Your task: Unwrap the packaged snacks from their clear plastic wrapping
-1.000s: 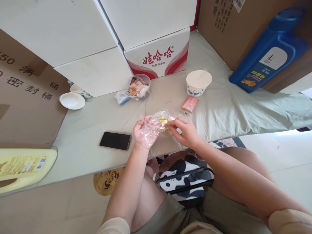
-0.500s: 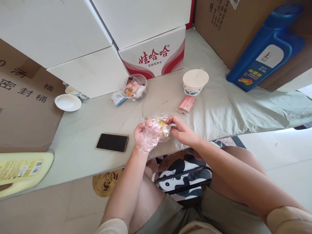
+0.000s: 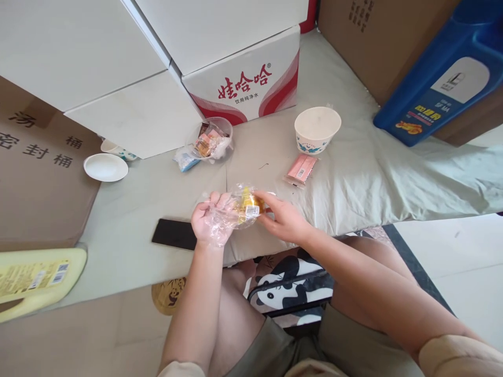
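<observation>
A crinkled clear plastic bag (image 3: 220, 224) lies across the palm and fingers of my left hand (image 3: 202, 226), which is turned upward with its fingers curled. I cannot tell whether the hand is inside the plastic or under it. My right hand (image 3: 283, 219) grips a small yellow packet (image 3: 247, 201) with a white barcode label, between thumb and fingers. The packet sits at the right end of the plastic. Both hands are over the front part of the cloth-covered table (image 3: 251, 157). Beside my left wrist is a black phone (image 3: 173, 233), partly covered by that hand.
Beyond my hands stand a clear bowl of wrapped items (image 3: 215, 137), a blue-white packet (image 3: 186, 159), a paper bowl (image 3: 317, 131) and a pink packet (image 3: 301, 169). A white dish (image 3: 106, 167), a yellow jug (image 3: 39, 277), a blue bottle (image 3: 436, 99) and cartons (image 3: 243, 78) surround them.
Both hands have shifted left, and my left hand now overlaps the phone. The hands are slightly farther apart, with the yellow packet and its label turned more into view.
</observation>
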`<state>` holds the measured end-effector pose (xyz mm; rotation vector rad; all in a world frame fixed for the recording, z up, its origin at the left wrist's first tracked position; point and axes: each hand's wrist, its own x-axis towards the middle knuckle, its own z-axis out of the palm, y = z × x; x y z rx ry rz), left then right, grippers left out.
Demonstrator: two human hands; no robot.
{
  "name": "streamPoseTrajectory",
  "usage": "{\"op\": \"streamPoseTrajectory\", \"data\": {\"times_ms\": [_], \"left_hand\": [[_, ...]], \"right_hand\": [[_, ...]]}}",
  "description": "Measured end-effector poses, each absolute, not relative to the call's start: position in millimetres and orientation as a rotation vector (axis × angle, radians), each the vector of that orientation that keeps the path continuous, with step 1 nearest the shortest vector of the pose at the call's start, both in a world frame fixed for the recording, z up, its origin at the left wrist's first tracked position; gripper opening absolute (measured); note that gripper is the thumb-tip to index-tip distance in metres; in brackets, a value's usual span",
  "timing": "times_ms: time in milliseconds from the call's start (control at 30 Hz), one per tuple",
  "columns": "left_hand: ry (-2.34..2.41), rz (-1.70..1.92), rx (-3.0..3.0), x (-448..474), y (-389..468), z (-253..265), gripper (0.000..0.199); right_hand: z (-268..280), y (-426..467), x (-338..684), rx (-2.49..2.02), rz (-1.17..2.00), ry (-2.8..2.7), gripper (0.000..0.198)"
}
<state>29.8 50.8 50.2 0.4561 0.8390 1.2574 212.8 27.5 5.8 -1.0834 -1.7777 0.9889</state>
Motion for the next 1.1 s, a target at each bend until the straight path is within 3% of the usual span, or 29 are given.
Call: {"op": "streamPoseTrajectory", "data": {"times_ms": [267, 500, 600, 867, 1000, 1100], "left_hand": [[0.846, 1.306, 0.446, 38, 55, 42, 0.033], [0.765, 1.348, 0.446, 57, 55, 41, 0.029], [0.761, 1.350, 0.438, 64, 56, 40, 0.028], [0.866, 1.285, 0.538, 75, 55, 42, 0.020], [0.957, 1.315, 0.741, 75, 55, 28, 0.042], [1.053, 1.084, 1.041, 75, 48, 15, 0.066]], "right_hand": [[10, 32, 220, -1.114, 1.122, -1.610, 0.035], [1, 29, 213, -1.224, 1.001, -1.740, 0.074], [4, 28, 213, -1.308, 0.910, -1.777, 0.080], [15, 32, 219, -1.478, 0.569, -2.069, 0.052], [18, 35, 228, -1.626, 0.625, -1.900, 0.050], [15, 36, 234, -1.619, 0.676, -1.834, 0.051]]}}
